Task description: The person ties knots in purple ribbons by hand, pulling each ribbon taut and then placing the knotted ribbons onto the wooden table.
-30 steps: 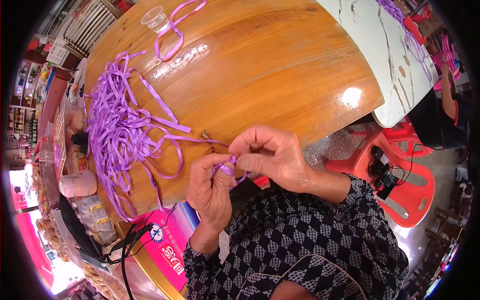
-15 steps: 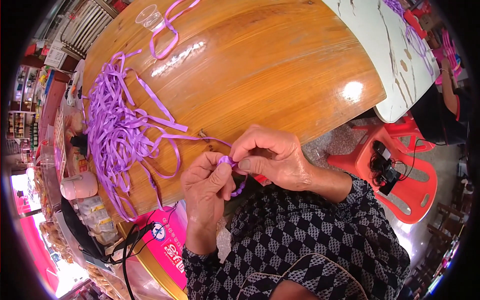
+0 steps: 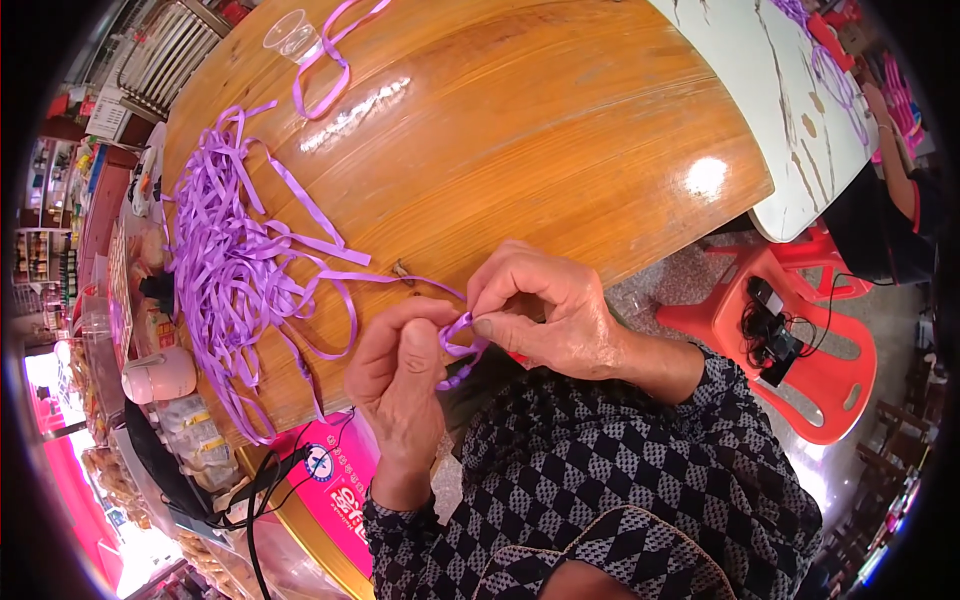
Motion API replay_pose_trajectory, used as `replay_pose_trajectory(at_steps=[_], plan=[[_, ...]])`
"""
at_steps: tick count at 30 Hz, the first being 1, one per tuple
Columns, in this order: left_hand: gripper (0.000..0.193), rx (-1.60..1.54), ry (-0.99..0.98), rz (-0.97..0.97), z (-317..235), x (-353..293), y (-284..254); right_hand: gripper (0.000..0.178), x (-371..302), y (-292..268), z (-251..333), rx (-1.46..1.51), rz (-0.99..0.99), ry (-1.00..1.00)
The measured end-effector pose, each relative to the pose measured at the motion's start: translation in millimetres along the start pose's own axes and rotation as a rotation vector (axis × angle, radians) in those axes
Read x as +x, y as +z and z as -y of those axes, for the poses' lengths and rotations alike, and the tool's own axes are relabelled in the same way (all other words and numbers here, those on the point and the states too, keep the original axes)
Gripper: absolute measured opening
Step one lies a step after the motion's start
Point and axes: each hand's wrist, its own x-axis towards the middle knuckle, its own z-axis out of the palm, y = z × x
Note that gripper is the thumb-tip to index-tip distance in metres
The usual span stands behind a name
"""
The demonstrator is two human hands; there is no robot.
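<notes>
Pinching one purple ribbon strip [image 3: 458, 340] between them, left hand [image 3: 400, 385] and right hand [image 3: 545, 315] meet just off the near edge of the round wooden desk [image 3: 520, 130]; fingers of both are clamped on the strip. One tangled heap of purple ribbons [image 3: 225, 265] lies on the desk to the left. One clear plastic cup [image 3: 292, 35] stands at the far edge. One red plastic stool [image 3: 800, 340] stands on the floor to the right, carrying one black device.
</notes>
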Motion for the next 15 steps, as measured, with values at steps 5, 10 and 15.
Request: replay_pose_trajectory(at_steps=[5, 10, 15], plan=[[0.025, -0.038, 0.125, -0.078, -21, 8, -1, 0.012, -3, -2, -5, -0.008, 0.079, 0.046], [0.027, 0.092, 0.332, -0.227, -37, 14, -3, 0.014, -6, -1, -2, 0.061, 0.106, 0.117], [0.027, 0.142, 0.439, -0.316, -40, 19, -17, 0.015, -5, -5, 0, 0.057, 0.109, 0.095]])
